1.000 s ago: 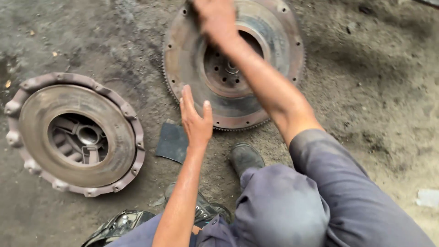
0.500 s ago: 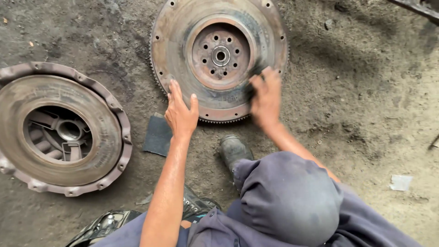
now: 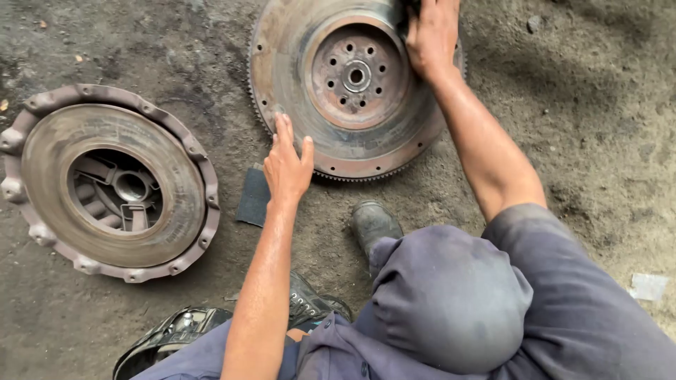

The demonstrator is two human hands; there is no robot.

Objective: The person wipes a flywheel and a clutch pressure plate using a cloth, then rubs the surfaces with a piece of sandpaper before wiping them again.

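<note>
A rusty toothed flywheel [image 3: 331,144] lies flat on the dirt floor at top centre. My left hand [image 3: 287,165] rests flat on its lower-left rim, fingers spread and holding nothing. My right hand [image 3: 433,35] presses on the flywheel's upper-right face, over a small dark abrasive piece [image 3: 410,8] that peeks out past the fingertips. The centre hub with its ring of bolt holes [image 3: 357,75] is uncovered.
A round clutch pressure plate [image 3: 49,148] lies on the floor to the left. A dark abrasive sheet [image 3: 252,198] sits on the ground below my left hand. My shoes [image 3: 372,224] and knees fill the bottom. A white scrap [image 3: 648,286] lies at the right.
My right hand slid from the flywheel's far edge to its near right rim and back up to the upper right. My left hand stayed on the lower-left rim.
</note>
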